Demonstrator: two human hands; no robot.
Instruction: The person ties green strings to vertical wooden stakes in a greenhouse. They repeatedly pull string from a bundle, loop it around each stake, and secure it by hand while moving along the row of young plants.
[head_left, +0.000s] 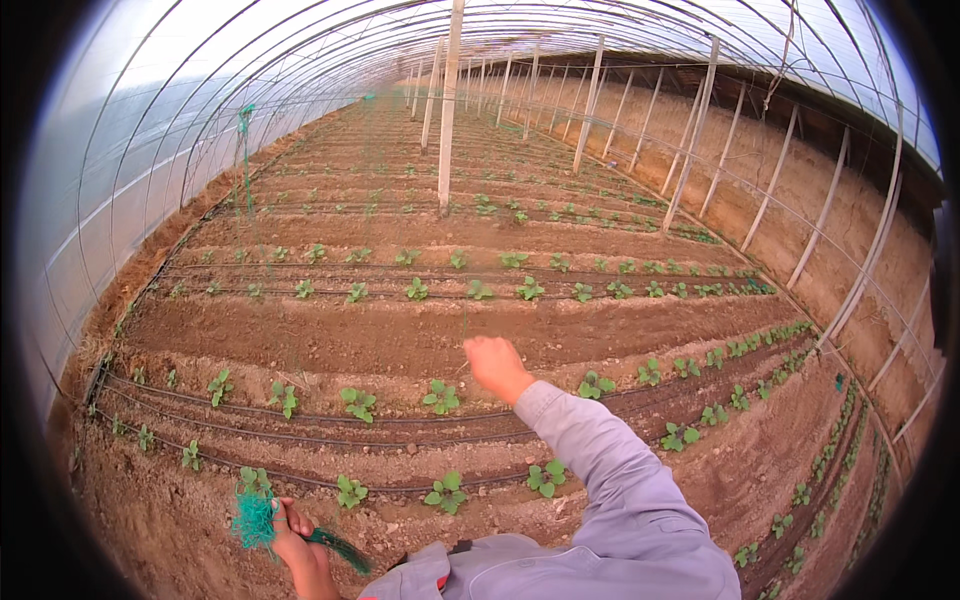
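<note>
My left hand (296, 529), low and left of my body, is closed around a bundle of green netting or twine (256, 519). A loose tangle sticks out on one side of the fist and a darker tail on the other. My right hand (495, 367) reaches forward above the soil, its fingers curled. A faint thin green strand (466, 319) rises near its fingertips; whether the fingers grip it cannot be told. Below and left of that hand grows a leafy seedling (441, 397), and another seedling (546, 478) stands beneath my forearm.
Rows of seedlings with black drip hoses (300, 429) cross the soil. A concrete post (448, 112) rises ahead, with more posts along the earthen wall (810, 172) at right. Green netting (246, 150) hangs at left near the plastic film (112, 180). Thin wires run overhead.
</note>
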